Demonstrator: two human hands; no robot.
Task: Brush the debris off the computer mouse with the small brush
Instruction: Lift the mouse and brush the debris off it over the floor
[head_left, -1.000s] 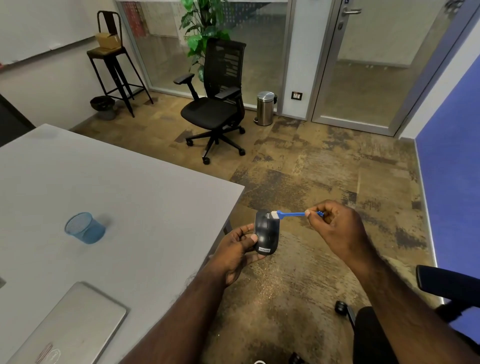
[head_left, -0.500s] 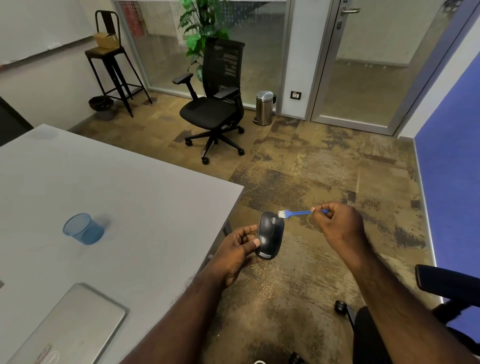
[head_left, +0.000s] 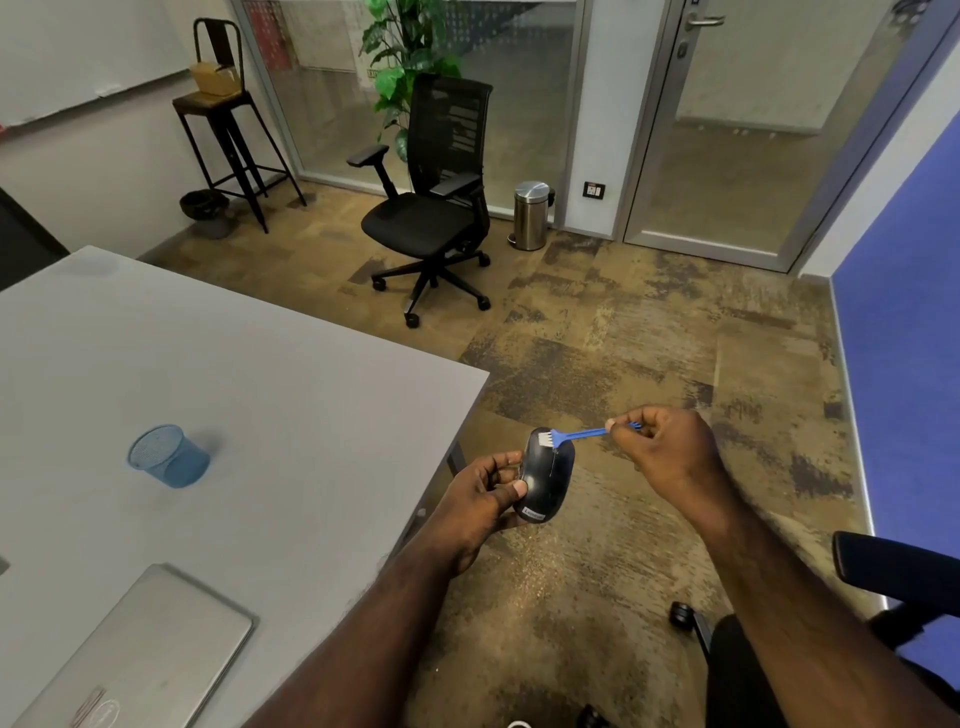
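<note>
The computer mouse (head_left: 545, 475) is black, smooth and rounded, held in the air past the corner of the grey table (head_left: 234, 374), above the carpet. I judge it light and stiff, but its glossy shell looks a little slippery, so the two long sides are the good place to take it, leaving the top free for the brush. The left hand (head_left: 480, 501) does this: it holds the mouse from the left side, thumb on the near edge of the shell, fingers curled behind it. The small brush (head_left: 576, 435) is thin blue plastic with a short white tuft, surely very light and somewhat flexible; it is best held far back on the handle with fingertips. The right hand (head_left: 667, 449) pinches the end of the handle in this way, and it lies to the right of the mouse, a little apart. The white bristles rest on the far end of the mouse top. If any debris remains on the shell, I cannot tell; it is too small to see. On the table stand a blue mesh cup (head_left: 169, 457) and a closed laptop (head_left: 140, 654)
</note>
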